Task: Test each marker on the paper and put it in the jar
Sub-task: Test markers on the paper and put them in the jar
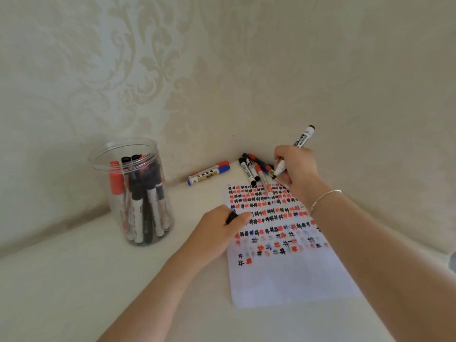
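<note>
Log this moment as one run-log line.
right hand: holds uncapped marker | left hand: grips black cap, on paper | jar: partly filled

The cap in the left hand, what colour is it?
Black: the cap the left hand grips, seen in the head view.

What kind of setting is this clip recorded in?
Probably a home room, at a table corner: cream damask-patterned wallpaper on both walls, a plain white tabletop, and a clear plastic jar of markers beside a scribbled white paper sheet.
</note>
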The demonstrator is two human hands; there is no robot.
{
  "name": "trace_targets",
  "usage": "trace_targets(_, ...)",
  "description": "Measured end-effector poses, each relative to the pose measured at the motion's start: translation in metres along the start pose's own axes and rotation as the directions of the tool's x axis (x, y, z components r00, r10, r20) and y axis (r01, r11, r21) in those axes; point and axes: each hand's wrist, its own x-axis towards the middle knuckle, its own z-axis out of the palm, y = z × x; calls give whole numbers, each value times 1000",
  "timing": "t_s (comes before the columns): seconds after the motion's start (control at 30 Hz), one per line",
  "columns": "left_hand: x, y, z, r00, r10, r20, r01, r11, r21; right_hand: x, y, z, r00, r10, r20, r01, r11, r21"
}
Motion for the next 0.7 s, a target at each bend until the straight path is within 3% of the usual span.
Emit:
trace_targets(0.17, 25, -2, -10, 1000, -6, -25, 7, 999, 37, -8, 28, 13, 998, 60, 31, -61, 997, 39)
trace_targets(0.3, 39, -8, -12, 999, 4, 44, -6, 999, 48, -20, 50, 9, 993, 84, 84, -86, 996, 23)
trace_targets(0.47, 41, -20, -9, 983, 22, 180, -46, 990, 132, -49, 76, 1, 979, 35, 199, -20, 997, -80)
trace_targets(0.63, 39, -26, -4, 981, 73, 180, -107, 976, 188, -66, 92, -9, 933, -44, 358, 59, 998, -31)
trace_targets(0.7, 38, -28, -4, 979, 95, 183, -132, 970, 203, -68, 98, -13, 927, -98, 361, 119, 992, -34)
